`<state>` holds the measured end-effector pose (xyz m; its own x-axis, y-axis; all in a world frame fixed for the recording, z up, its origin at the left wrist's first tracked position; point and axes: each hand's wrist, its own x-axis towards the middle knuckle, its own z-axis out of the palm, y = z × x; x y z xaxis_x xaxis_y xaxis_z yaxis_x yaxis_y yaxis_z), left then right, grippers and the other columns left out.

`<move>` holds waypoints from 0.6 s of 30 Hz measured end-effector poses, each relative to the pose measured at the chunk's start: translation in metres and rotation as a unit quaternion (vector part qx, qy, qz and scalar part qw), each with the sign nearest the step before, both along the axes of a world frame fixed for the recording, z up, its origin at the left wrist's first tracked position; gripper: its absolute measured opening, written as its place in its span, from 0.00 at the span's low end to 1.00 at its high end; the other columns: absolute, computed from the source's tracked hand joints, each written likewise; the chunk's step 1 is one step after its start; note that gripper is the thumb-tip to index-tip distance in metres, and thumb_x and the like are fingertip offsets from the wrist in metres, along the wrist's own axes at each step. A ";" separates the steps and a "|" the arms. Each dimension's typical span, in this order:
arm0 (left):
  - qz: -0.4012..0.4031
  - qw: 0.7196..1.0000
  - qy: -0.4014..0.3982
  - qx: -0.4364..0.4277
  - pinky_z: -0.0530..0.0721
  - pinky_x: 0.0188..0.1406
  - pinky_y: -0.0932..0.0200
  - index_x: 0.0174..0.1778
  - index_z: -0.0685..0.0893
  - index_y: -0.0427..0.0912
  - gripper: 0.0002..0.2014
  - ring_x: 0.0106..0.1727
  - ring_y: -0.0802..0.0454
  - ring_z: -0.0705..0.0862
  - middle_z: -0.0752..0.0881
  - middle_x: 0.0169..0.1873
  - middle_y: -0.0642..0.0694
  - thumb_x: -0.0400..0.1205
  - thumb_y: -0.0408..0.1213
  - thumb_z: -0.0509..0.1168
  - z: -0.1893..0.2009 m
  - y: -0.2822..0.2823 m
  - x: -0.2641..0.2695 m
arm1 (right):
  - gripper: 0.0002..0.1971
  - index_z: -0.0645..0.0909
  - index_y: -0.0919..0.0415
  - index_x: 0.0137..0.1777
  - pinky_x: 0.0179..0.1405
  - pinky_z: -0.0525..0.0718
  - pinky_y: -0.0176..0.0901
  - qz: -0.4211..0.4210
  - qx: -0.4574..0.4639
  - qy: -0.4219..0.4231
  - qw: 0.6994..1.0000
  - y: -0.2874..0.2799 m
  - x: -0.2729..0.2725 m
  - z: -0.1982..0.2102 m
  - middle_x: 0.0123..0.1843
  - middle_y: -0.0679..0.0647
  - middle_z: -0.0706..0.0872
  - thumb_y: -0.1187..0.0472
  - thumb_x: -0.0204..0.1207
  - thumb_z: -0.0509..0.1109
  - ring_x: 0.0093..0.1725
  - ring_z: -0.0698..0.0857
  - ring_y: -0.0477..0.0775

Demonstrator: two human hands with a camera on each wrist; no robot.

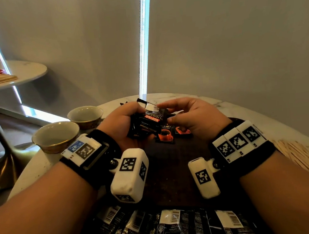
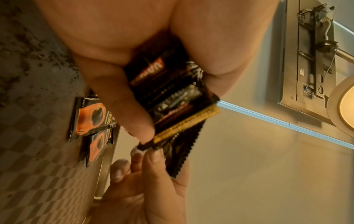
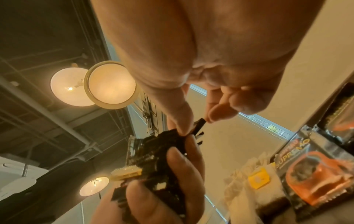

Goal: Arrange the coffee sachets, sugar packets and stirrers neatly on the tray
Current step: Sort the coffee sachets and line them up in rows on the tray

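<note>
From the head view, the left hand (image 1: pixel 121 121) holds a bunch of black coffee sachets (image 1: pixel 147 122) above the dark tray (image 1: pixel 172 170), fingers curled round it. The right hand (image 1: pixel 192 116) pinches the bunch's far end with thumb and fingertips. Two small sachets (image 1: pixel 171 134) with an orange cup picture lie flat on the tray beneath the hands, and a row of long black sachets (image 1: pixel 177 224) lies along its near edge. Two bowls (image 1: pixel 71 127) stand on the bench at the left; wooden stirrers (image 1: pixel 301 159) lie at the right.

The left wrist view shows the left grip clenched round the bunch (image 2: pixel 172 97), right fingertips (image 2: pixel 151 156) nipping its corner.

The right wrist view shows thumb and finger (image 3: pixel 216 115) pinching a black sachet edge (image 3: pixel 199 123)
</note>
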<state>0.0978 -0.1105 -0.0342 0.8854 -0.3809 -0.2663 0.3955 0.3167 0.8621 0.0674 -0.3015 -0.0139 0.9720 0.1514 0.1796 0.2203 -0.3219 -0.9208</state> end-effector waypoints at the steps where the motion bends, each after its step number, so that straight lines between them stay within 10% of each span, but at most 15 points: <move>1: -0.001 1.000 0.000 0.000 0.85 0.20 0.56 0.58 0.80 0.31 0.16 0.28 0.46 0.89 0.88 0.34 0.36 0.81 0.40 0.62 0.000 0.000 0.000 | 0.21 0.88 0.57 0.59 0.28 0.80 0.25 -0.003 0.001 -0.004 1.000 0.001 -0.001 -0.001 0.50 0.54 0.90 0.80 0.75 0.70 0.29 0.85 0.33; 13: -0.022 1.000 -0.005 -0.003 0.85 0.21 0.58 0.53 0.82 0.37 0.14 0.29 0.48 0.88 0.87 0.32 0.40 0.82 0.44 0.63 0.002 -0.001 -0.002 | 0.09 0.92 0.54 0.51 0.32 0.79 0.24 -0.042 -0.022 -0.033 0.998 -0.007 0.009 -0.007 0.45 0.49 0.94 0.67 0.75 0.76 0.39 0.88 0.36; 18: 0.005 1.000 -0.002 0.008 0.85 0.21 0.56 0.59 0.81 0.36 0.14 0.29 0.47 0.90 0.89 0.34 0.38 0.83 0.42 0.63 0.000 -0.001 0.000 | 0.08 0.93 0.46 0.39 0.35 0.79 0.43 -0.090 0.067 -0.044 0.993 -0.012 0.020 -0.016 0.41 0.51 0.93 0.60 0.76 0.77 0.36 0.84 0.48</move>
